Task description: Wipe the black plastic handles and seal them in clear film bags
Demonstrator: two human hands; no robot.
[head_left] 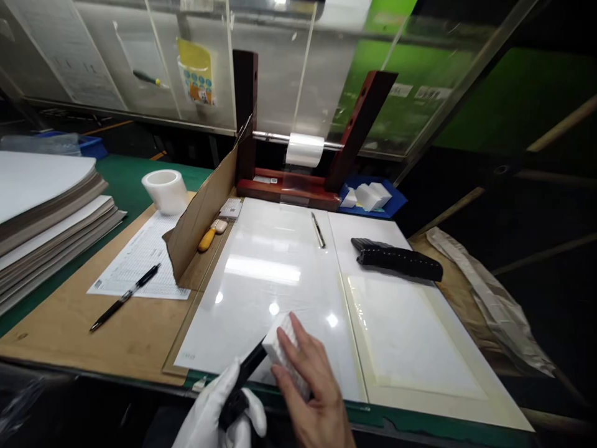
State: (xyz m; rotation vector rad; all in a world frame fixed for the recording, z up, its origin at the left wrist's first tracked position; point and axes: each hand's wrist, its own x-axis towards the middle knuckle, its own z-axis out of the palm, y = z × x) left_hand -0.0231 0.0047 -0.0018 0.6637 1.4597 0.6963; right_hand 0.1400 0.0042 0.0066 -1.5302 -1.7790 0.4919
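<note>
At the near edge of the bench, my left hand (221, 410), in a white glove, is closed around a black strip-shaped part (252, 363). My bare right hand (314, 379) grips a white sponge block (275, 342), its fingers along the block's upper side. The far end of the black part meets the block's left side. Below both hands lies a white sheet under a clear, shiny cover (261, 249). Several more black strip parts (398, 260) lie bundled to the right.
A roll of clear film (305, 150) hangs on a dark red stand at the back. Beside it a blue bin (396, 200) holds white blocks. A cardboard divider (205, 218), a black pen (125, 298), a tape roll (165, 190) and stacked sheets (41, 186) are at left.
</note>
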